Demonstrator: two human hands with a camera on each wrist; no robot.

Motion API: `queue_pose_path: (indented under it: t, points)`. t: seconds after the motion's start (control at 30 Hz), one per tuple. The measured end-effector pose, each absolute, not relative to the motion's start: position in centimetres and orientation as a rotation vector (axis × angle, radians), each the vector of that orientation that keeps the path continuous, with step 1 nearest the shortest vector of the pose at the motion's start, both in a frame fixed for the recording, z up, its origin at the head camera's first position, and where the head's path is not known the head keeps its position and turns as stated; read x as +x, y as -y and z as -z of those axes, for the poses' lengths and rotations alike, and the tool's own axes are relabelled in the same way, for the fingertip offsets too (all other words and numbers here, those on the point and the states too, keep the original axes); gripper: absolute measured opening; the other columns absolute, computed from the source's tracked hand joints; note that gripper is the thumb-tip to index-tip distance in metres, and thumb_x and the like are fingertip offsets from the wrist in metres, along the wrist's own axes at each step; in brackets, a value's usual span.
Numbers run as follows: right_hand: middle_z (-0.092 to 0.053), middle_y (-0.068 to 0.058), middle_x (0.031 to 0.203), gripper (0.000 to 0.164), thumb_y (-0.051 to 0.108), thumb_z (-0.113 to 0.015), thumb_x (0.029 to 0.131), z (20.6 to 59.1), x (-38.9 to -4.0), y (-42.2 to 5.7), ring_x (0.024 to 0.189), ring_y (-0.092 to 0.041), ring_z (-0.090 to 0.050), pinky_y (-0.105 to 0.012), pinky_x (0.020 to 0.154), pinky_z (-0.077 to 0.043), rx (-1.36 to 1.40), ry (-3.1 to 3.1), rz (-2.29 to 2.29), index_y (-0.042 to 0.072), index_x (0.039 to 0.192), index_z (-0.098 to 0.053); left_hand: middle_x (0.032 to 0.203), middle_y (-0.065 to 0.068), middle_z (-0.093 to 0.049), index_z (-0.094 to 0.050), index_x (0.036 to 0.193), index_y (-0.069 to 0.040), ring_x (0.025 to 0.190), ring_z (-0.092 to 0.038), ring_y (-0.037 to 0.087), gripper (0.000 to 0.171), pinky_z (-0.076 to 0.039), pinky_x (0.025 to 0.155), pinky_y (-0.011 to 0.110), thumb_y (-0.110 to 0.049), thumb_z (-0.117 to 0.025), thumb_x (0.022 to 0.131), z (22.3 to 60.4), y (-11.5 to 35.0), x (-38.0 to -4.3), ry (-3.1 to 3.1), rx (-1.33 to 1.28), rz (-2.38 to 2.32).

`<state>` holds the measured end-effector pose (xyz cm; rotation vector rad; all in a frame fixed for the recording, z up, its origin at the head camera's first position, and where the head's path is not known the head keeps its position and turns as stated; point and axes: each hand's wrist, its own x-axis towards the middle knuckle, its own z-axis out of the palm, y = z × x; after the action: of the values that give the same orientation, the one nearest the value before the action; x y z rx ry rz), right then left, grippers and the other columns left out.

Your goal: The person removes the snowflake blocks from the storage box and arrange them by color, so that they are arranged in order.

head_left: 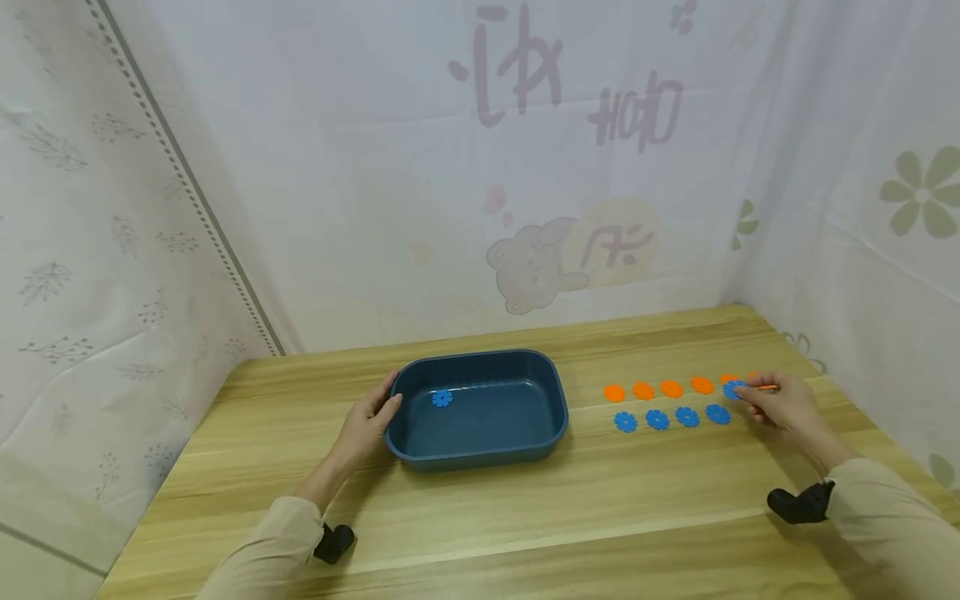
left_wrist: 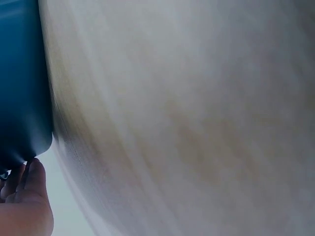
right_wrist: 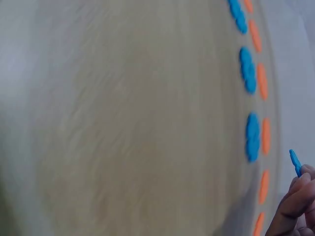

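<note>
My left hand (head_left: 366, 429) holds the left end of a dark blue plastic basin (head_left: 480, 457), the thumb at its rim and the fingers along the outside. One blue interlocking disc (head_left: 442, 398) with a notched edge lies inside, toward the basin's left. At the far right, my right hand (head_left: 786, 406) pinches another blue interlocking disc (right_wrist: 295, 162) between thumb and fingers, raised above the table. Below and left of that hand, a row of several blue discs (head_left: 657, 419) lies flat. Behind it runs a row of several orange discs (head_left: 672, 389), partly covered at its right end by the hand.
The wood-grain table (head_left: 480, 525) ends at a pale printed curtain (head_left: 420, 208) at the back and more curtain on both sides. Between the basin and the disc rows lies a strip of bare table. A black strap piece (head_left: 801, 504) sits at the right wrist.
</note>
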<state>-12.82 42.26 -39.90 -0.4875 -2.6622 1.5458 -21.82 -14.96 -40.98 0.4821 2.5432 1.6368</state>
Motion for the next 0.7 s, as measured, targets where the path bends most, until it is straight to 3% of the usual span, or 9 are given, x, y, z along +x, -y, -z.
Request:
queue_pose_path:
  t: [0.7]
  points:
    - [-0.057,0.007,0.063,0.025,0.014,-0.062,0.089,41.5,-11.7,-44.4,0.051,-0.007,-0.050,-0.023,0.045,-0.045,-0.548,2.775,-1.377,-0.008,0.097,-0.052,0.153,0.017,-0.025,-0.026,0.148,-0.002,0.141,-0.024,0.031,0.052,-0.027,0.110,0.038,-0.019,-0.043,0.102,41.0,14.9,-22.0,-2.547,0.479,-1.634]
